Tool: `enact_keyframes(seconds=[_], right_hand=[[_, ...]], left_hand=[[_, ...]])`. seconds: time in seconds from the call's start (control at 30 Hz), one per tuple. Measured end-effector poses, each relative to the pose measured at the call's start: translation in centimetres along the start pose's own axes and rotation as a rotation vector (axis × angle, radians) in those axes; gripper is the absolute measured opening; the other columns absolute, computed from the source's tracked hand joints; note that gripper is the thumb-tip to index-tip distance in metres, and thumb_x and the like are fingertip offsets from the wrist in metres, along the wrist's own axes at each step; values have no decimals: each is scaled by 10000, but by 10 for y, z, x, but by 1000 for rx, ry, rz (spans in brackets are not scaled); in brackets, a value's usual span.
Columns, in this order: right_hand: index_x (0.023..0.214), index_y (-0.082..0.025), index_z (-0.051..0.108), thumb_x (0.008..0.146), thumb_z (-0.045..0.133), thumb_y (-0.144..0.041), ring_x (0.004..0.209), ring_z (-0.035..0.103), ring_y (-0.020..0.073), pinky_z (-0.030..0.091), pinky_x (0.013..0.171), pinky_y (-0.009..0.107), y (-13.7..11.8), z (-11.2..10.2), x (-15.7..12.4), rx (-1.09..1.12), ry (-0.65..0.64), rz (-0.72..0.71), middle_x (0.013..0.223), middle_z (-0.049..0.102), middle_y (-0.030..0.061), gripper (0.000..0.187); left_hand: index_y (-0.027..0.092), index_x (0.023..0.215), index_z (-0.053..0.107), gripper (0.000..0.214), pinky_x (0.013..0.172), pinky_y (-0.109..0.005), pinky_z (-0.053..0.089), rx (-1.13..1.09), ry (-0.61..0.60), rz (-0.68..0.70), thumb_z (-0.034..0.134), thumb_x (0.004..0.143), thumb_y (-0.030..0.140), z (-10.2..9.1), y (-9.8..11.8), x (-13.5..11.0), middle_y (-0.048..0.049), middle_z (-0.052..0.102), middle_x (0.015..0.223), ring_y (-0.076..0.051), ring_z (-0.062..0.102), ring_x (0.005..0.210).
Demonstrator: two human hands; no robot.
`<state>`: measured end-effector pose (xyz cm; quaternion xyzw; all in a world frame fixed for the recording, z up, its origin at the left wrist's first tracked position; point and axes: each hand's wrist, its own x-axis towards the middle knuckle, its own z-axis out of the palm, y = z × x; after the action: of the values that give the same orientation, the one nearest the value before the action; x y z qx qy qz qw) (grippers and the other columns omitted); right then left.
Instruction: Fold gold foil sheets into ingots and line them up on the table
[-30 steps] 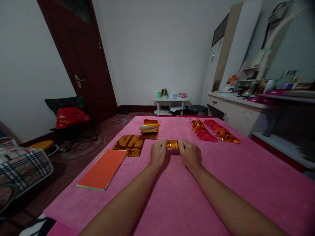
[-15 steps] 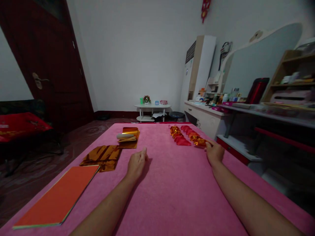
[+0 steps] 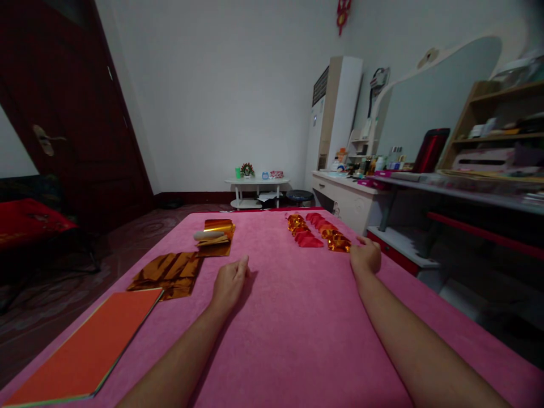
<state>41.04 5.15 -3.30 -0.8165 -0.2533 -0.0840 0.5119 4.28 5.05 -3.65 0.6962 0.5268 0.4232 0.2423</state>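
My left hand [image 3: 230, 281] rests loosely closed on the pink cloth [image 3: 293, 317], its thumb pointing forward; nothing shows in it. To its left lie a crumpled gold foil sheet [image 3: 170, 273] and a stack of coloured paper with an orange top sheet [image 3: 91, 343]. Beyond them, a grey roll [image 3: 208, 236] sits on folded gold foil [image 3: 221, 249]. On the right, my right hand [image 3: 366, 255] is just beside a folded gold foil piece [image 3: 339, 243], with its fingers partly spread. That piece ends a row of red and gold folded pieces [image 3: 318, 221]; a second row [image 3: 300, 229] runs to its left.
The cloth covers a long table. Past its far end stands a small white table [image 3: 257, 181] with a plant. Along the right are a white dresser [image 3: 352, 198], a mirror [image 3: 433, 96] and a shelf unit [image 3: 476, 136]. A dark red door [image 3: 68, 107] is at the left.
My right hand has let go of the end gold foil piece and drawn slightly off it. The left hand keeps its place on the cloth. The whole view has shifted a little.
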Motion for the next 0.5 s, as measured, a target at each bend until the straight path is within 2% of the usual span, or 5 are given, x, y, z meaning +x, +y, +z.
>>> enact_keyframes(seconds=[0.17,0.3,0.37,0.43,0.5], right_hand=[[1037,-212,659,648,477,-157,938,578,253,435,780,350,4,-5,-4,105,108,142,1095,623,98,432],[1082,-197,613,667,472,-165,816,608,215,472,670,316,-25,1,-18,267,14,148,1003,660,94,439],[1108,-168,595,688,489,-186,675,612,180,466,538,270,-57,2,-37,375,-136,108,914,672,90,433],[1058,-166,625,701,552,-252,583,600,151,453,478,240,-94,-3,-67,499,-359,32,819,675,65,375],[971,-154,657,687,622,-287,635,621,152,473,518,236,-125,-15,-108,715,-792,-145,839,676,83,316]], left_hand=[[164,524,539,546,528,-232,276,100,-9,48,340,853,551,2,-2,3,0,496,476,-144,465,502],[162,520,545,507,517,-234,220,198,-37,47,386,844,518,4,0,1,-4,506,495,-131,441,498],[161,516,568,476,514,-242,196,245,-55,52,428,831,489,4,3,-1,-10,512,499,-127,430,493],[162,521,594,456,517,-253,187,274,-65,68,449,829,466,3,6,-4,-16,525,503,-125,423,490],[167,560,634,430,523,-262,200,246,-73,80,463,830,455,3,7,-5,-26,556,535,-132,446,513]])
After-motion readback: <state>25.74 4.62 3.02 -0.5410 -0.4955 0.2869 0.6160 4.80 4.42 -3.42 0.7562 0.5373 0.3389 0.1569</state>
